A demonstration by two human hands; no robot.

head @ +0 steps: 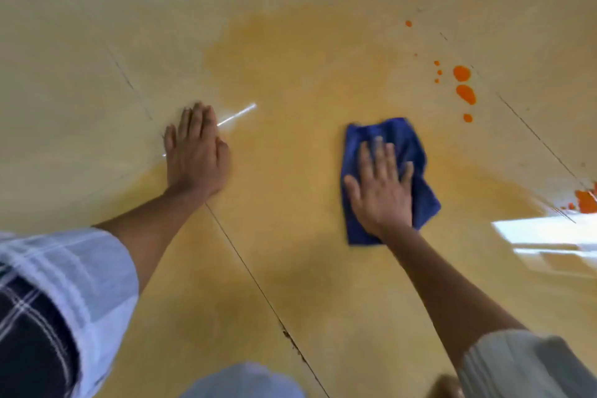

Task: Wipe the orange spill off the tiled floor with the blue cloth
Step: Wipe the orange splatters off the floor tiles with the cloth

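A wide, pale orange smear [300,74] covers the beige tiled floor [80,42] from the middle toward the near edge. Bright orange drops [465,92] dot the tile at the upper right, and a bigger orange blot [586,200] lies at the right edge. The blue cloth [400,139] lies crumpled flat on the smear right of centre. My right hand [381,187] presses on it with straight, spread fingers. My left hand [195,152] rests flat on the floor to the left, fingers together, holding nothing.
Dark grout lines [252,278] run diagonally across the floor. A bright window reflection [546,229] glares at the right. My knees [242,381] show at the bottom edge, and a plaid sleeve [64,284] covers my left upper arm.
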